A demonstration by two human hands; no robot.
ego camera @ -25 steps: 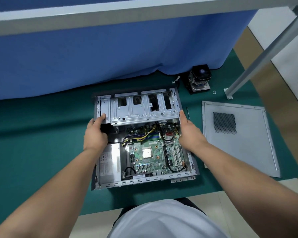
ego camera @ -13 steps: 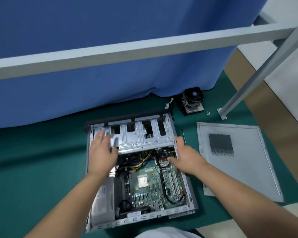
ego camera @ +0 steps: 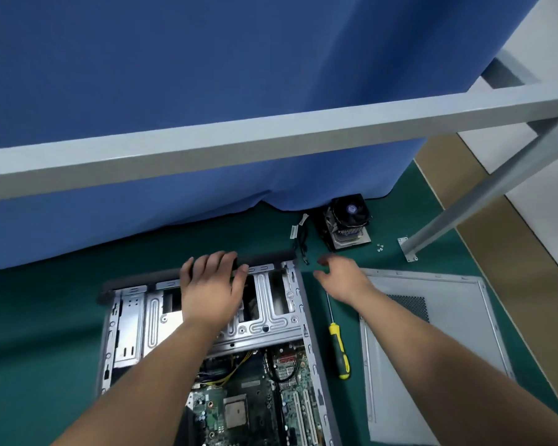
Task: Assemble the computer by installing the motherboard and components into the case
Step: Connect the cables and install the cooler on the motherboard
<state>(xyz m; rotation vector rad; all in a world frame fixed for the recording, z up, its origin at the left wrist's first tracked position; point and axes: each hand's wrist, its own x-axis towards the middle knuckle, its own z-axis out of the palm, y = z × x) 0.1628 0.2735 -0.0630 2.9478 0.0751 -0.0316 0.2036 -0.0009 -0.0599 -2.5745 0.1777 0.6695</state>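
Head view
Case: the open grey metal computer case (ego camera: 313, 342) lies flat on the green mat (ego camera: 45, 333).
Motherboard: the green circuit board (ego camera: 248, 410) sits inside it.
Left hand: the left hand (ego camera: 211, 286) lies spread, fingers straight, on the silver drive cage (ego camera: 271, 320).
Right hand: the right hand (ego camera: 342, 276) hovers with fingers loosely apart, seemingly holding nothing, though blurred.
Nearby: the yellow-handled screwdriver (ego camera: 337, 346) lies between case and grey side panel (ego camera: 442, 349); the black fan cooler (ego camera: 347, 222) stands by the blue curtain (ego camera: 207, 91).

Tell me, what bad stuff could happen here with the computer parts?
The right hand hangs open above the thin black cable; it might snag it and tug the black fan cooler. The tiny silver screws lie loose on the green mat and could roll away. The left hand might nick itself on the silver metal drive cage.
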